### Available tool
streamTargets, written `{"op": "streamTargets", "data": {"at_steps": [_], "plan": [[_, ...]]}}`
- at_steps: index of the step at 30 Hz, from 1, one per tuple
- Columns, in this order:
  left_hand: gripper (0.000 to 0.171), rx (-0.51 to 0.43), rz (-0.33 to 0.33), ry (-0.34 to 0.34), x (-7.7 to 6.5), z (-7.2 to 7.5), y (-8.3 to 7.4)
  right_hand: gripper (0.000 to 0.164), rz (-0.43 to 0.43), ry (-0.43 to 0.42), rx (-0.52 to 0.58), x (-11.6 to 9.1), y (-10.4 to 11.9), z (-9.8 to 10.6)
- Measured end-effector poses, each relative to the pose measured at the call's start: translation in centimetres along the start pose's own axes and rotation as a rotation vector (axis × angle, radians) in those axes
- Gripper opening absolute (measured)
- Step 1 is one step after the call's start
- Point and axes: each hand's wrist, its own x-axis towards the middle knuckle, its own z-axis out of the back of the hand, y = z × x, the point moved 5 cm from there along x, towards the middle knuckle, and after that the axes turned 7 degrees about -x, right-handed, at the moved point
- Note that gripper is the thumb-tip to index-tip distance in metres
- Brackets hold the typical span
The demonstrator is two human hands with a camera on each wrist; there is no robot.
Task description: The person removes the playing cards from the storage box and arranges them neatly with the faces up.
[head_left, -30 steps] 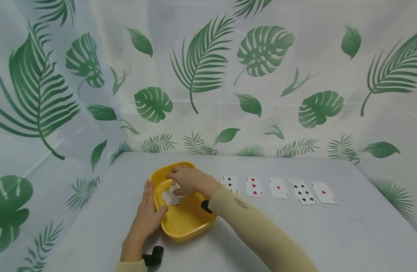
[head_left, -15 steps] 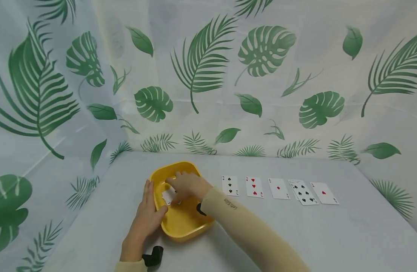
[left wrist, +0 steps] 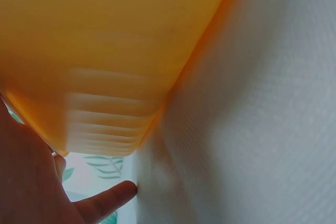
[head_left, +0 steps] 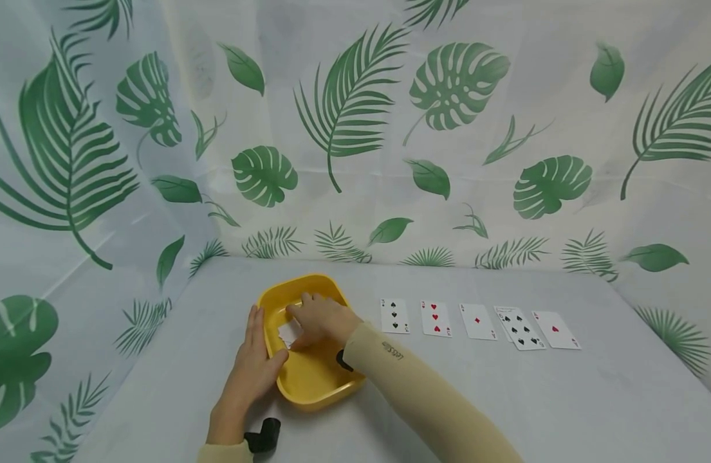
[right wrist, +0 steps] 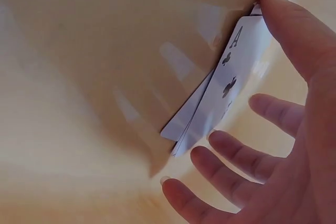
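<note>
A yellow plastic tub [head_left: 314,386] stands on the table, left of centre. My left hand [head_left: 252,366] rests along its left side, fingers straight outside the wall and thumb over the rim. Inside the tub lies a small stack of playing cards [head_left: 289,332], slightly fanned, with an ace of clubs [right wrist: 229,80] face up on top in the right wrist view. My right hand [head_left: 319,318] reaches down into the tub over these cards. Its fingers are spread along one side of the stack, and the thumb [right wrist: 291,30] is at the far end of the ace.
To the tub's right runs a row of face-up cards: a three of spades [head_left: 394,316], three of hearts [head_left: 436,318], ace of diamonds [head_left: 478,321], six of spades [head_left: 522,330] overlapping another card, and ace of hearts [head_left: 556,330]. A leaf-patterned curtain [head_left: 355,212] stands behind the table.
My right hand has moved lower into the tub, with its fingers closer over the cards. The three of spades has come fully into sight. My left hand stays against the tub.
</note>
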Motion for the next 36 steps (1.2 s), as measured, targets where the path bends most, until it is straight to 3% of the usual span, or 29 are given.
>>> {"op": "streamTargets", "data": {"at_steps": [13, 24, 36], "plan": [[0.094, -0.011, -0.004, -0.002, -0.1, 0.05, -0.13, 0.075, 0.0, 0.014, 0.023, 0.25, -0.08, -0.12], [0.095, -0.016, 0.001, 0.003, 0.0, -0.08, 0.13, 0.083, -0.039, 0.045, 0.131, 0.36, -0.35, -0.36], [0.094, -0.018, 0.003, 0.004, -0.02, -0.03, 0.08, 0.085, -0.038, 0.035, 0.12, 0.54, -0.63, -0.4]]}}
